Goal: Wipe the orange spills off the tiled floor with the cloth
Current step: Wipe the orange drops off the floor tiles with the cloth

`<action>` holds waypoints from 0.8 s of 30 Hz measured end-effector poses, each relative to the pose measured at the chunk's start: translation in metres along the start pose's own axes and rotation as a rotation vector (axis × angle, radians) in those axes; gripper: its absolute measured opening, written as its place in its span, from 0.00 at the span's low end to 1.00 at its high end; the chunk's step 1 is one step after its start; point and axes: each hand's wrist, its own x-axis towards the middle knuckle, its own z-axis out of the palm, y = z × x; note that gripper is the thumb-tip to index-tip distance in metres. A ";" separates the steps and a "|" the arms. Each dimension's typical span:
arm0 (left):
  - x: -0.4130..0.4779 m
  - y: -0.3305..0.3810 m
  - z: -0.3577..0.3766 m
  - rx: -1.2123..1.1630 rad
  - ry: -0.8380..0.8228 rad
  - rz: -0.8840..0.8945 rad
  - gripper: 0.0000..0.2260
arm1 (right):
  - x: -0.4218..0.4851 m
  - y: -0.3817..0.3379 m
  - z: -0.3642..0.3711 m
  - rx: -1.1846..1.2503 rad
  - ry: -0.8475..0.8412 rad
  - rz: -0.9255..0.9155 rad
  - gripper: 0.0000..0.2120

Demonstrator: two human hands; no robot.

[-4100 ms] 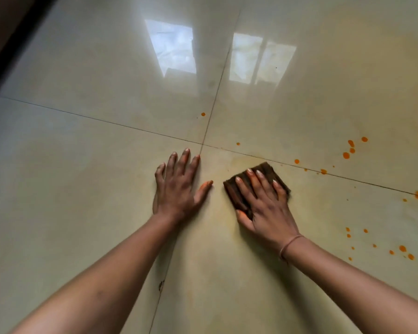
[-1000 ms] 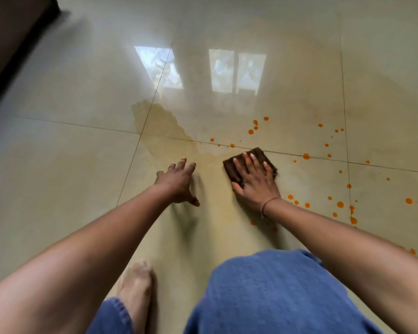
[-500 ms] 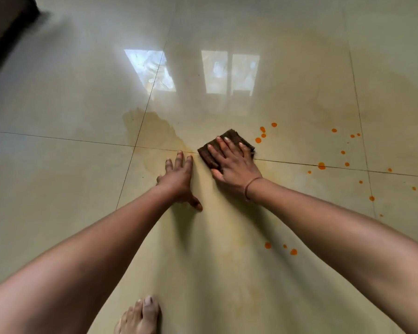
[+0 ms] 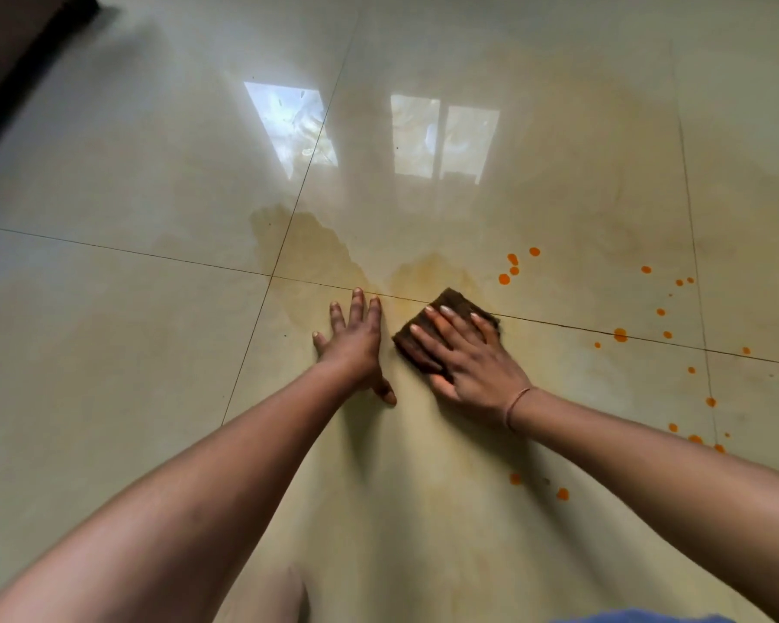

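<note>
While the right hand (image 4: 473, 366) lies flat on the dark brown cloth (image 4: 453, 303), fingers straight and spread, we see it pressing the cloth onto the tiled floor (image 4: 131, 353) just right of the frame's centre. The cloth sits across a grout line (image 4: 558, 325), and one corner pokes out beyond the fingertips. A thin band (image 4: 516, 404) circles the right wrist.

Just left of the cloth, and not touching it, the left hand (image 4: 354, 344) rests palm down on the bare tile. Its fingers are straight, its thumb points toward the lower edge, and it holds nothing. We find the two hands side by side with a narrow gap between them.

Orange spills (image 4: 513, 265) dot the floor to the upper right of the cloth. More drops are scattered along the right side of the frame and below the right forearm. Above both hands we see a yellowish wet smear (image 4: 315, 245) spread over the tile joint. Higher up, window reflections (image 4: 289, 123) shine on the glossy surface.

A dark strip (image 4: 14, 51) cuts across the upper left corner. We can make out a sliver of blue fabric (image 4: 639, 618) at the bottom right edge.
</note>
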 end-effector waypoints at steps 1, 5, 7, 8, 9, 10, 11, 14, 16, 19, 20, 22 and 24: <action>-0.001 0.000 0.000 -0.003 0.002 0.000 0.65 | 0.005 0.013 -0.004 -0.009 0.001 0.035 0.33; 0.001 0.000 0.002 -0.015 0.008 0.004 0.65 | 0.034 0.003 -0.011 0.131 0.032 0.415 0.32; 0.003 0.000 0.002 -0.019 0.008 0.006 0.64 | -0.007 -0.030 0.002 0.116 0.063 0.136 0.33; 0.003 0.000 0.002 -0.021 0.012 0.005 0.63 | -0.035 -0.033 0.010 0.058 0.021 -0.064 0.33; 0.001 0.001 0.001 -0.019 0.014 0.004 0.63 | -0.054 -0.021 0.015 0.000 0.009 -0.171 0.33; 0.000 0.001 0.001 -0.014 0.017 0.004 0.64 | -0.059 -0.005 0.015 -0.019 0.020 -0.173 0.33; 0.001 0.000 0.000 -0.003 0.017 0.005 0.65 | -0.054 0.011 0.012 -0.010 0.058 -0.034 0.33; 0.000 0.002 0.000 0.078 0.020 0.004 0.66 | -0.040 0.016 0.004 0.150 0.135 0.476 0.33; -0.003 0.006 -0.002 0.194 0.070 0.057 0.65 | -0.060 -0.016 0.015 0.119 0.117 0.237 0.33; -0.008 0.022 0.002 0.393 0.127 0.258 0.61 | -0.103 -0.011 0.020 -0.008 0.036 -0.187 0.34; -0.008 0.027 0.004 0.423 0.096 0.306 0.60 | -0.098 0.004 0.018 -0.034 0.077 -0.102 0.33; -0.007 0.034 0.008 0.411 0.013 0.330 0.58 | -0.084 0.021 0.011 0.065 0.126 0.336 0.33; -0.005 0.039 0.011 0.334 -0.039 0.299 0.59 | -0.091 0.006 0.011 0.122 0.133 0.508 0.33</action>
